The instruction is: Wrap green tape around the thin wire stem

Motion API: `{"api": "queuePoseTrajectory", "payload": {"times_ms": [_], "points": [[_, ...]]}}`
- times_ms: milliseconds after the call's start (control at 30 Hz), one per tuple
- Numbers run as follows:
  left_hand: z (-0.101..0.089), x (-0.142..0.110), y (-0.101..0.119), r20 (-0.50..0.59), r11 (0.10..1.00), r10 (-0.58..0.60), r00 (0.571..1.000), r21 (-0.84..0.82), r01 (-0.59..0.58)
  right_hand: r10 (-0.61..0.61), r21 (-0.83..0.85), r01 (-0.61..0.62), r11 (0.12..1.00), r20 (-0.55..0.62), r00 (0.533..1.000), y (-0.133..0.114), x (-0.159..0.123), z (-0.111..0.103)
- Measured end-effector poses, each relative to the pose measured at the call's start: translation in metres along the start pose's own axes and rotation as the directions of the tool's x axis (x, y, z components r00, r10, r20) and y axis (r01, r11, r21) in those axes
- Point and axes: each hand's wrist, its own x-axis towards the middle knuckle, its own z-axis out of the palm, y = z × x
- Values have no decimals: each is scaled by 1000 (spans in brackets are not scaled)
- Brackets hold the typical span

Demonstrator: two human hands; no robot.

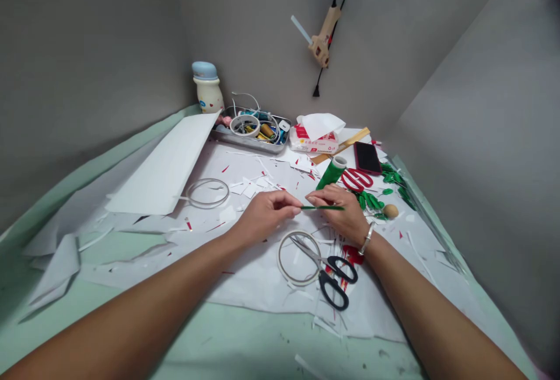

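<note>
A thin green strip (330, 208) runs level between my two hands above the paper-covered table. My left hand (271, 212) pinches its left end between thumb and fingertips. My right hand (343, 208), with a bracelet at the wrist, has its fingers closed at the strip, whose right part crosses in front of the palm. Just behind the right hand leans a green spool (331, 173) with a white core. Below the hands lie a roll of tape (280, 266) and black-handled scissors (324, 262), their blades across the ring.
Red-handled scissors (356, 180), green leaf-like pieces (370, 200), a wooden ball (391, 211) and a phone (367, 158) lie at right. Behind stand a metal tray (271, 147), a tissue pack (312, 142) and a jar (209, 91). A glue gun (324, 38) hangs above. Paper scraps surround a wire coil (207, 194).
</note>
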Motion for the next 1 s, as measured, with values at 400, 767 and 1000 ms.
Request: {"api": "queuePoseTrajectory", "payload": {"times_ms": [400,767,1000], "points": [[-7,3,-5,-310,921,143,940,389,-12,-280,-234,308,922,148,949,-21,-3,7],[1,0,-5,45,978,99,994,179,-105,19,47,-17,999,-49,999,-2,1,-5],[-3,4,3,-111,985,-83,990,-159,64,-57,-34,60,998,87,995,-3,-2,9]]}}
